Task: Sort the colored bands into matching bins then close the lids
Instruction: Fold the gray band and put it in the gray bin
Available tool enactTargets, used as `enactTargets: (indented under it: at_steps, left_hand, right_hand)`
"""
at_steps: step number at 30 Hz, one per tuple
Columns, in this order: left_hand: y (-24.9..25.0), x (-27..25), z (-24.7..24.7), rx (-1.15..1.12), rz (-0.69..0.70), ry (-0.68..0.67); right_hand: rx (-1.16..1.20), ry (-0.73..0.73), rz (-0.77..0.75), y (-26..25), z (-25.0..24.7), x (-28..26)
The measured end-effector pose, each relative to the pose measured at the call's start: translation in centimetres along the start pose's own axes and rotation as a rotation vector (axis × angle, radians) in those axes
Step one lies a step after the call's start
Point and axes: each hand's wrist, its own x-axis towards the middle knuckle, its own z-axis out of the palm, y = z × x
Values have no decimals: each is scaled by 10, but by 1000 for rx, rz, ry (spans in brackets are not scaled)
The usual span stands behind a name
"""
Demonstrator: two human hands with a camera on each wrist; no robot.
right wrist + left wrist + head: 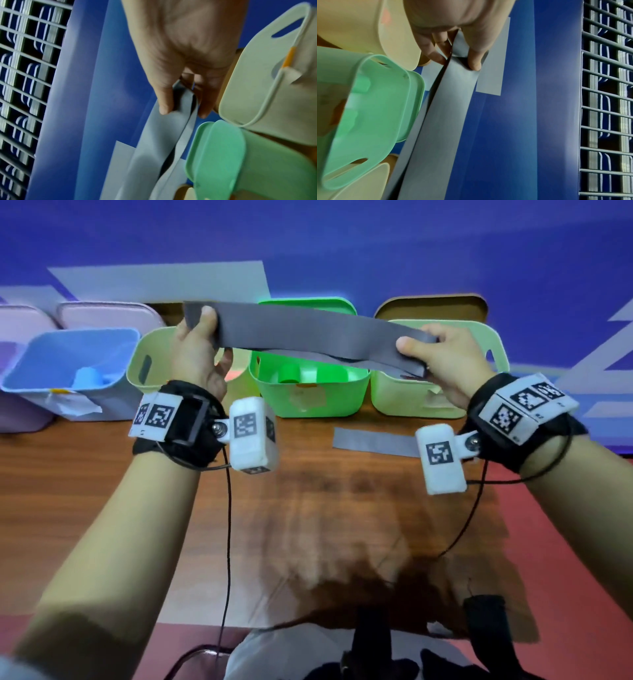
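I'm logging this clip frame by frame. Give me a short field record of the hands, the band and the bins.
left hand: pinches one end of the grey band
right hand: pinches the other end
band state: doubled, stretched above the bins
green bin: open, green rolls inside
blue bin: open, blue item inside
table: another grey strip lies flat

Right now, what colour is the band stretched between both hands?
Grey band, clearest in the head view.
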Motion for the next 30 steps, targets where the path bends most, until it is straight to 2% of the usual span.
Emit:
enactTargets:
  at_steps: [5,9,13,15,19,21,24,26,30]
  left_hand:
    - [37,23,-9,7,114,-10]
    - [77,40,-14,55,270,-117]
    - [116,53,-28,87,359,-220]
    - [130,58,-36,136,387,-265]
    - [151,51,-38,294,530,-411]
    - [159,40,-31,421,656,-491]
    - [168,21,-16,657,832,-655]
    - [176,10,-6,739,912,-706]
    - [202,-1,-1,703,971,-752]
  right_hand:
    - [116,-10,7,-45,28,1]
    - [157,-18,-2,-82,38,0]
    - [216,-14,-45,-108,44,-2]
    - [152,-15,-50,-114,47,-3]
    - [-246,5,-40,-123,59,-6]
    - [-396,-24,-134,-134,72,-11]
    - [-440,-103,-330,-158,97,-23]
    - [-389,-163,-404,-172,113,-30]
    - [-165,-315,-465,-188,136,-39]
